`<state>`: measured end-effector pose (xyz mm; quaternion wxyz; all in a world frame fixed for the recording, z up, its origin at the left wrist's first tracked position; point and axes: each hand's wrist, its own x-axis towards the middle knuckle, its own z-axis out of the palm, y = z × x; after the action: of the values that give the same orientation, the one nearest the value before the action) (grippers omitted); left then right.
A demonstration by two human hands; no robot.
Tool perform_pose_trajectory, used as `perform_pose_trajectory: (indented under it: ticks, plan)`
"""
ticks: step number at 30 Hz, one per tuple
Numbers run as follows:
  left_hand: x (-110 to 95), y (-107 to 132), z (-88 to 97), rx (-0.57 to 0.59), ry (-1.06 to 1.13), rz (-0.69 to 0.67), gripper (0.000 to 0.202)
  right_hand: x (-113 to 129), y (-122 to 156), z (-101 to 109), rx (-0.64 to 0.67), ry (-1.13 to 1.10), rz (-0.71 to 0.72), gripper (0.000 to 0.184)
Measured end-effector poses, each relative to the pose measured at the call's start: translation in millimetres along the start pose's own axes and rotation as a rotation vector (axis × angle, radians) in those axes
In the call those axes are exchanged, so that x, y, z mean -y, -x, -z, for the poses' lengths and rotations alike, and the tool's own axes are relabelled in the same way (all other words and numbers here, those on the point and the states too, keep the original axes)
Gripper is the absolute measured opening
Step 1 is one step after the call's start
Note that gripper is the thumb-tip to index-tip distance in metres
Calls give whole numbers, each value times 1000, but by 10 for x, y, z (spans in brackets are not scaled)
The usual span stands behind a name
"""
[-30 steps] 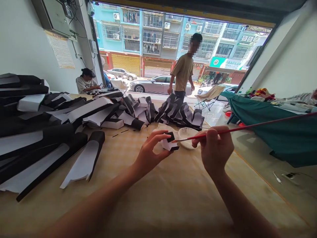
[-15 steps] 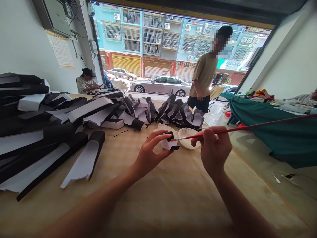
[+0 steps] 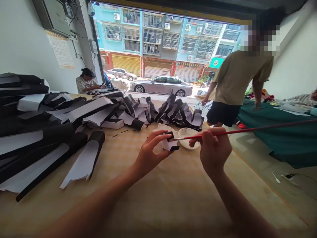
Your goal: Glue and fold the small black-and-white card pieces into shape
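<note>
**Close work at tabletop, both grips pinching**

Container: shallow white dish (image 3: 187, 138) on crumpled white paper (image 3: 163, 127), contents too pale to make out.

L hand (image 3: 151, 148): thumb + fingers pressed together on small folded black-and-white paper pc (image 3: 169, 144), held up just in front of dish, above tan checked tabletop (image 3: 173, 201).

R hand (image 3: 214, 153): pinches red-handled paintbrush (image 3: 237, 133), tip at pc's edge, contact hard to tell. Handle runs off frame R.

Nearby: heaps of folded black-and-white paper strips (image 3: 59, 132) to L + ahead, overlapping, lower layers hidden. Seated person (image 3: 85, 82) at far end, hands hard to see. Standing person (image 3: 241, 76) R, beside green-draped table (image 3: 279, 125).
</note>
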<state>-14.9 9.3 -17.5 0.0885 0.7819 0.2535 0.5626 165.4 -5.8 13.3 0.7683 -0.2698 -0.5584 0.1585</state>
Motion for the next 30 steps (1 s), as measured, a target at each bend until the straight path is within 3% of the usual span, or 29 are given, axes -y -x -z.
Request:
perform_pose_trajectory:
  ticks: [5,14,19,24,30]
  plan:
    - [28,13,-11,-2,6,5,43,-1,-59,39,-94,18,48,20]
    - [20,0,-12,-4,18,5,43,-31,-1,63,85,-37,0,14]
    - [28,8,-8,-3,17,2,43,-32,-41,118,96,-125,86,15]
    - [3,3,4,-3,-2,-9,43,-57,0,105,217,-119,105,13]
    - [20,12,2,-3,5,5,44,-97,-55,150,148,-79,207,14]
